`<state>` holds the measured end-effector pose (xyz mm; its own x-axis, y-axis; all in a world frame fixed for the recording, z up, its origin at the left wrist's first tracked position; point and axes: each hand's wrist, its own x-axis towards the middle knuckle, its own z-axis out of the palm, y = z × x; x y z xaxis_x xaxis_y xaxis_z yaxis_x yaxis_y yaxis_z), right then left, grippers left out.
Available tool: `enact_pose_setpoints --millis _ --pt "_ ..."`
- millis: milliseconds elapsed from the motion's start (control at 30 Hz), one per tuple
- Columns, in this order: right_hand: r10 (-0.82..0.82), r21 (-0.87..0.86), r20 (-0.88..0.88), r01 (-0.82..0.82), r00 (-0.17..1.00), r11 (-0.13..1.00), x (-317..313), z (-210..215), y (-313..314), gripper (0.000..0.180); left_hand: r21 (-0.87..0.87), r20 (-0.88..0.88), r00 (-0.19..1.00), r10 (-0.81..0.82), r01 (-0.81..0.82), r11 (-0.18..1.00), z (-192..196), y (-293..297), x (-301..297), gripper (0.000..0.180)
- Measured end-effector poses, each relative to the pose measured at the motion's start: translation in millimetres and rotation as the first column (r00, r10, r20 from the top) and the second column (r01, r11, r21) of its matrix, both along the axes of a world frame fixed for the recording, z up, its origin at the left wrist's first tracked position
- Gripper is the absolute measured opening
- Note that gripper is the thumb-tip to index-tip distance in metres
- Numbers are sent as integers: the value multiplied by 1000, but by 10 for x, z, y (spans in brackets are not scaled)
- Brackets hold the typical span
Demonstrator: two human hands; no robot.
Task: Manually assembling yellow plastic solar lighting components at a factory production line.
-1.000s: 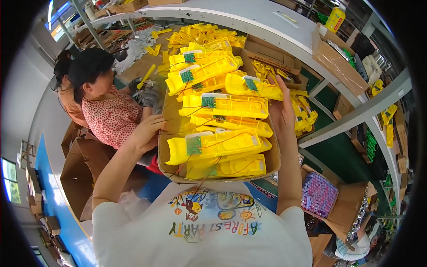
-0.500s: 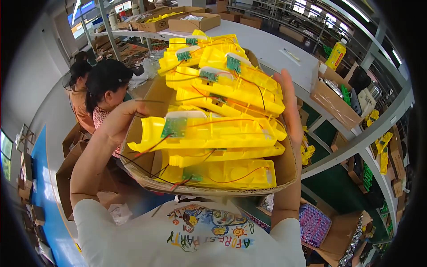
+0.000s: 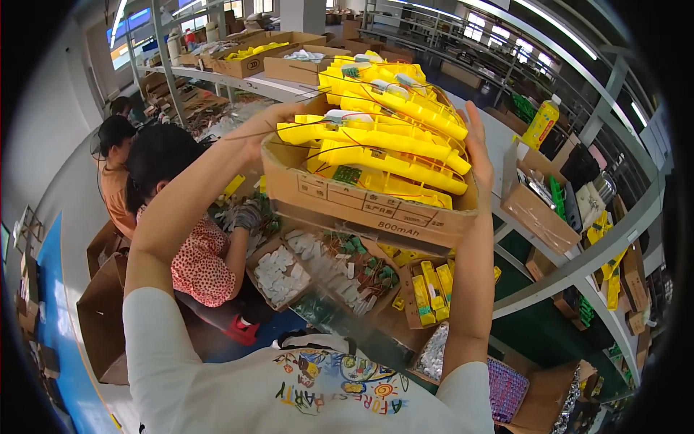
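Note:
Raised in front of me is a cardboard box (image 3: 354,210) heaped with yellow plastic housings (image 3: 390,145). Small green circuit boards (image 3: 347,174) and thin red and black wires are attached to the housings. My left hand (image 3: 278,121) grips the box at its left side, its fingertips hidden behind the rim and the load. On the opposite side my right hand (image 3: 478,148) presses flat along the wall, fingers pointing up, and supports the box. Both arms are stretched forward.
Below the box is a workbench with trays of white parts (image 3: 282,277) and wired green boards (image 3: 377,271). A co-worker in a red-patterned top (image 3: 206,253) sits at left, a grey-gloved hand (image 3: 247,215) among the parts. Open boxes (image 3: 531,199) and a yellow bottle (image 3: 542,121) stand on the right shelf.
The box has been lifted and moved away from me, slightly to the right, and its front wall now shows. The bench trays beneath have come into view. Both hands still hold it.

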<state>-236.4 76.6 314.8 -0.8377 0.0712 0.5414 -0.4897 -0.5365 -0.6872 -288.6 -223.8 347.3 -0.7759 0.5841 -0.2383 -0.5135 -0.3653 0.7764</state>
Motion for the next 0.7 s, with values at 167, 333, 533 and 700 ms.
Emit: enact_pose_setpoints --millis 167,333,533,700 --pt "-263 216 99 237 960 947 -784 -96 -146 49 148 -172 984 -44 70 987 -179 -86 -968 46" --pt "-770 547 -237 736 593 399 -1791 -70 -365 48 107 -404 690 600 -616 780 -654 -215 -920 41" --pt "-858 613 -240 756 454 228 -2749 165 -367 42 -56 -208 831 516 -537 842 -2066 130 -11 26" --pt "-627 623 -149 565 764 540 -2459 226 -380 35 -293 42 919 392 -363 884 -2891 189 499 25"
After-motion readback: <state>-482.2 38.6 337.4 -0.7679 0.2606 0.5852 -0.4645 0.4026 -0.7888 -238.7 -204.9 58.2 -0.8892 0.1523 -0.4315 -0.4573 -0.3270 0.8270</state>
